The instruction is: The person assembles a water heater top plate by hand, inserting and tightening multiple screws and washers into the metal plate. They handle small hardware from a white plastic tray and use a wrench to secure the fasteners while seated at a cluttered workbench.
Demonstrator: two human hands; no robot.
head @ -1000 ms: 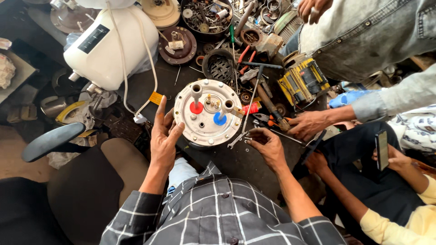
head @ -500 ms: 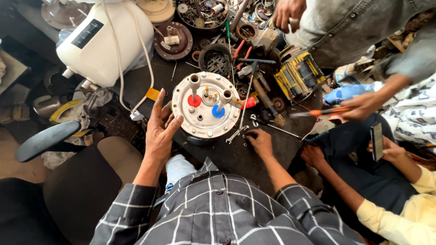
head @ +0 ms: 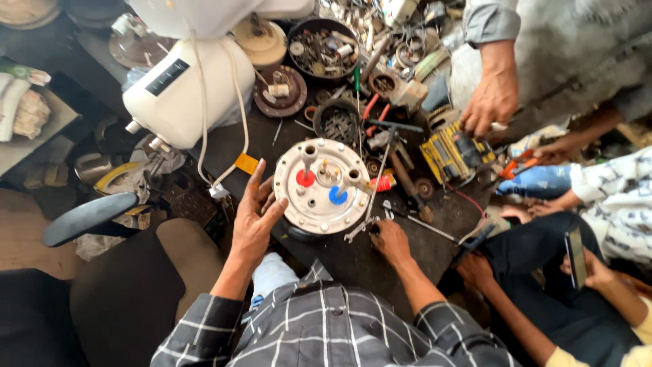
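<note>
A round white water-heater tank end (head: pixel 324 186) with a red ring, a blue ring and metal pipe stubs stands on the dark workbench (head: pixel 353 261) before me. My left hand (head: pixel 252 217) rests open against its left rim, fingers spread. My right hand (head: pixel 390 239) lies at its lower right edge, fingers curled on a small metal spanner (head: pixel 358 230) on the bench.
A white cylindrical heater body (head: pixel 187 92) with a cord lies at the back left. Bowls of parts, screwdrivers and a yellow power tool (head: pixel 451 155) crowd the far bench. Other people's hands work at the right; one holds orange-handled pliers (head: pixel 516 165), another a phone (head: pixel 576 258).
The view has shifted, so the tank end now sits lower in frame. A neighbour's hand with the orange-handled tool drew back to the right. My hands stay at the tank's rim.
</note>
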